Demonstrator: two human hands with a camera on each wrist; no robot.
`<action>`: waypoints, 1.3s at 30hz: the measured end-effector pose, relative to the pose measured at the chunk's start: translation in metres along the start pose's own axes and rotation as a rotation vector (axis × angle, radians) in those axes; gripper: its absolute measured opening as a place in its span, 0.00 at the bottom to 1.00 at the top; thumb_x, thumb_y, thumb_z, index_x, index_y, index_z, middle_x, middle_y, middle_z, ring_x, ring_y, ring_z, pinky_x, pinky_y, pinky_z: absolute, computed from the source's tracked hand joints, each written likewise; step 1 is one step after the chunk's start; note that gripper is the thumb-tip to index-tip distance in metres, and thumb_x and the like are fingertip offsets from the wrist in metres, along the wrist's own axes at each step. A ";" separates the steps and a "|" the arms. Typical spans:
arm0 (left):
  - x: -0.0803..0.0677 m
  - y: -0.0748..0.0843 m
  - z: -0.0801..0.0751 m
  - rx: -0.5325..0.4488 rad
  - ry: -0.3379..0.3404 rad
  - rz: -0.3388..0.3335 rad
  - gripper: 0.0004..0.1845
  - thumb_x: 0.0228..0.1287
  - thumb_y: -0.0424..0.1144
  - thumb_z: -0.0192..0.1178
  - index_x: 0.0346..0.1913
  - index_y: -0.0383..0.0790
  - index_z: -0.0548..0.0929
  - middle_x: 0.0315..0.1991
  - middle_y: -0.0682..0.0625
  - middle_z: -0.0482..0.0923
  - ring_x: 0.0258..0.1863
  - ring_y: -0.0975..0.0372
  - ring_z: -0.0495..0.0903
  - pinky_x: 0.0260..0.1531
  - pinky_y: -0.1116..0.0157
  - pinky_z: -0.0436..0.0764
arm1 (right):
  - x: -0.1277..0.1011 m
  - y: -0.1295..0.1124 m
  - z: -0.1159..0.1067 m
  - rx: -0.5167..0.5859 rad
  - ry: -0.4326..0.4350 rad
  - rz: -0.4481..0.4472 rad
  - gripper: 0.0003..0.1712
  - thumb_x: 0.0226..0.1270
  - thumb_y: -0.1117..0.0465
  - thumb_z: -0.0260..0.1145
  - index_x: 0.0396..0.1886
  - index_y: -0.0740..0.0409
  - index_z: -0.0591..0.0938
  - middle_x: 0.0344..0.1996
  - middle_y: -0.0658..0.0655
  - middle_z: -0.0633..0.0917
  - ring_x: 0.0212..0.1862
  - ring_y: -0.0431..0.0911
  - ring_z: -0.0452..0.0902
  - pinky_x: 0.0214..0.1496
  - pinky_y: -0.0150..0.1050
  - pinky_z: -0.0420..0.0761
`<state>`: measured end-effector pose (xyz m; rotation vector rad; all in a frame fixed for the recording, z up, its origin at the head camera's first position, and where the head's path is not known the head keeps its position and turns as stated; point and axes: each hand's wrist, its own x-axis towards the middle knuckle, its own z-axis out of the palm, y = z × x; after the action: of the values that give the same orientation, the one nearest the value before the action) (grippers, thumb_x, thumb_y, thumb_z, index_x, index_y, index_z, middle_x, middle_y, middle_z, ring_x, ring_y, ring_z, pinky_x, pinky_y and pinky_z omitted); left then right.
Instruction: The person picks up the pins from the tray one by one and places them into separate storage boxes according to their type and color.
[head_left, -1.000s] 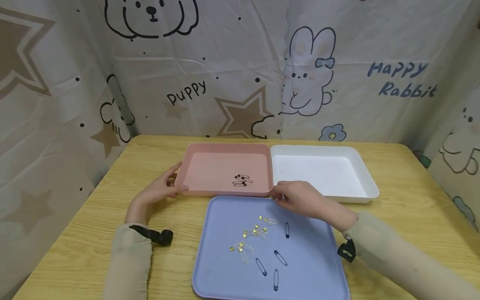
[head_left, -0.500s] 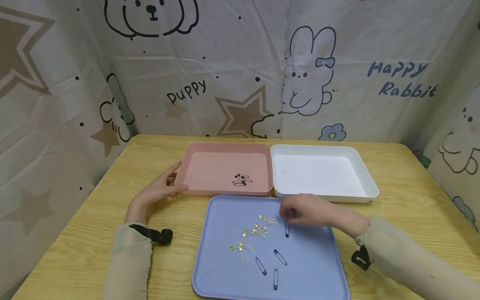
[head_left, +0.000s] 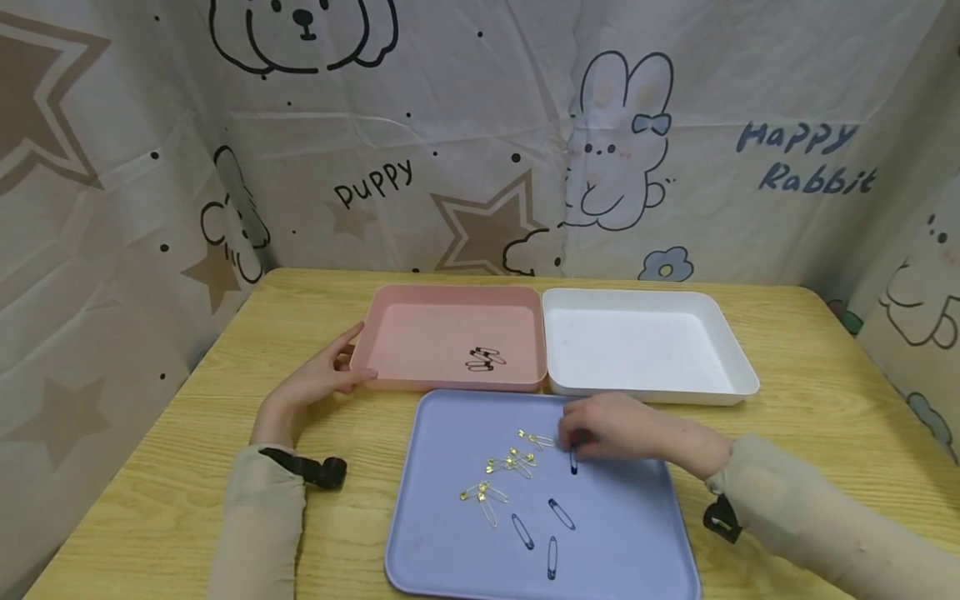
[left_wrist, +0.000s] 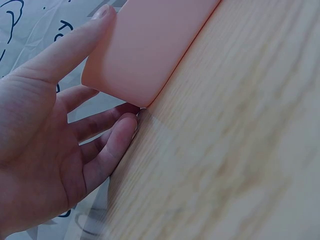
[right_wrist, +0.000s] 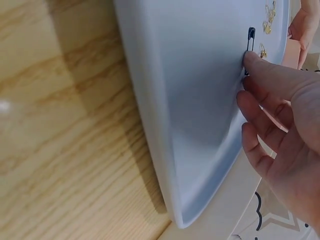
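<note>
1. A black safety pin (head_left: pixel 573 463) lies on the blue tray (head_left: pixel 637 533), near its far edge.
2. The right hand (head_left: pixel 611 427) touches this pin with a fingertip (right_wrist: pixel 251 59); its fingers are loosely bent and grip nothing.
3. The left hand (head_left: pixel 315 383) rests open against the corner of the pink tray (head_left: pixel 450 297).
4. A white tray (head_left: pixel 645 297) stands just beside it on the tabletop (head_left: pixel 825 400).

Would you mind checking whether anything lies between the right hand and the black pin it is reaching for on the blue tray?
Nothing visible does. The right hand is already on the black pin: the wrist view shows a fingertip touching its end on the blue tray. The gold pins lie apart, to its left.
</note>
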<state>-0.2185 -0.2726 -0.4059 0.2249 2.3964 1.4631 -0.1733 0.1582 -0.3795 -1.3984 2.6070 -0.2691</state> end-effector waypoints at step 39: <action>0.002 -0.001 -0.001 0.014 0.015 0.000 0.47 0.57 0.45 0.62 0.72 0.55 0.42 0.55 0.38 0.61 0.43 0.56 0.68 0.38 0.65 0.75 | 0.007 -0.001 -0.010 -0.058 0.007 -0.023 0.09 0.53 0.60 0.69 0.24 0.44 0.76 0.21 0.38 0.75 0.25 0.32 0.66 0.30 0.28 0.71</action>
<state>-0.2203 -0.2730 -0.4064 0.2181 2.4190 1.4535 -0.1788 0.1526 -0.3705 -1.4492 2.6265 -0.2030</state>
